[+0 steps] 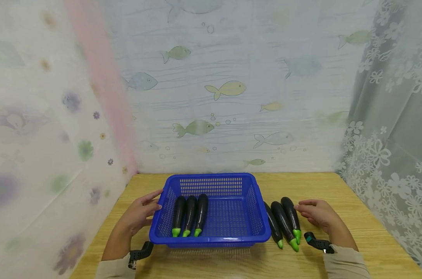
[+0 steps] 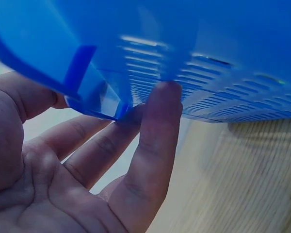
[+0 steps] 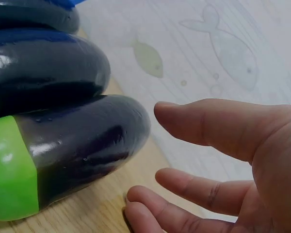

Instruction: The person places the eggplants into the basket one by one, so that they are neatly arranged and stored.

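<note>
A blue plastic basket (image 1: 211,239) with slotted walls stands on the table. Three dark eggplants with green caps, one the middle eggplant (image 1: 190,215), lie side by side at its left. My left hand (image 1: 138,215) holds the basket's left rim, thumb at the top edge; the left wrist view shows a finger against the slotted outer wall. Right of the basket lie three more eggplants, and the outermost eggplant (image 1: 291,217) is nearest my right hand (image 1: 319,215). In the right wrist view, that hand's thumb and fingers are spread apart, just off the eggplant's rounded end.
The wooden table (image 1: 374,248) ends at a fish-patterned curtain (image 1: 228,128) behind the basket. A flowered sheet (image 1: 50,155) hangs along the left, and a lace curtain (image 1: 388,155) along the right. Each wrist carries a black camera mount.
</note>
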A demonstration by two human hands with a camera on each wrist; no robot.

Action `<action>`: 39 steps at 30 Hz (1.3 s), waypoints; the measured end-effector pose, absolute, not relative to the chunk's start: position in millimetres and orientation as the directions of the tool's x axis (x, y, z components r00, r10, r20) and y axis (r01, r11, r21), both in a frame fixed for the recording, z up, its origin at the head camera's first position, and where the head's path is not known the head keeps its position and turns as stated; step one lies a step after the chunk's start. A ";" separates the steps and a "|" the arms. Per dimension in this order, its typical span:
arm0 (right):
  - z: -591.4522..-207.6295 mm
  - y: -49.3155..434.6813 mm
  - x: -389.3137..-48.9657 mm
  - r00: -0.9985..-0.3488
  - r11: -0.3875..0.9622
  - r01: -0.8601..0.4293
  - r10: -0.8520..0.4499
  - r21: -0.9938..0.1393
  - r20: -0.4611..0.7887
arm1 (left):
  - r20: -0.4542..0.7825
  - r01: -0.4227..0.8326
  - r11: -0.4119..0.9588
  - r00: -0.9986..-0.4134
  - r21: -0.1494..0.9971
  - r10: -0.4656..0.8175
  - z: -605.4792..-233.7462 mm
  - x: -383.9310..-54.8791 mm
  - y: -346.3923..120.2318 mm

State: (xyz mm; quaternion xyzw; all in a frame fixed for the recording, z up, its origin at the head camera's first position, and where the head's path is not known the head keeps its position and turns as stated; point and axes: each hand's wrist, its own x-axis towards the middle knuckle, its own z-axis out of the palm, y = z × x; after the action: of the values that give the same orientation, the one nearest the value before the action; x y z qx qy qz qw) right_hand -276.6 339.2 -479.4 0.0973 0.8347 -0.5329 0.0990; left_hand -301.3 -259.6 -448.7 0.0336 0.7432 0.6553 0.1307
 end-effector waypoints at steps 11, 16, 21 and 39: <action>-487.3 336.8 -279.9 -0.967 0.476 0.246 0.061 -0.845 -0.247 | -0.100 -0.081 0.142 -0.987 0.986 0.127 -460.7 -297.9 -251.2; -488.7 335.9 -281.5 -0.969 0.490 0.236 0.056 -0.839 -0.239 | -0.097 -0.082 0.146 -0.990 0.986 0.101 -463.1 -296.6 -250.3; -488.9 335.9 -283.4 -0.973 0.501 0.221 0.055 -0.837 -0.225 | -0.068 -0.054 0.143 -0.993 0.988 0.098 -466.2 -296.8 -249.7; -481.6 324.2 -285.6 -0.971 0.568 0.229 0.074 -0.791 -0.228 | -0.010 0.000 0.051 -0.983 0.999 0.185 -475.3 -295.9 -253.3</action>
State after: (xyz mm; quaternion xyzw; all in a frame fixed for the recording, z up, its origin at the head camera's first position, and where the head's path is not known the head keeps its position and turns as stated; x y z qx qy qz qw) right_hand -285.6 324.2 -481.6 0.0857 0.8814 -0.4568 0.0849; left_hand -295.9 -253.3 -475.3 0.0638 0.7219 0.6858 0.0675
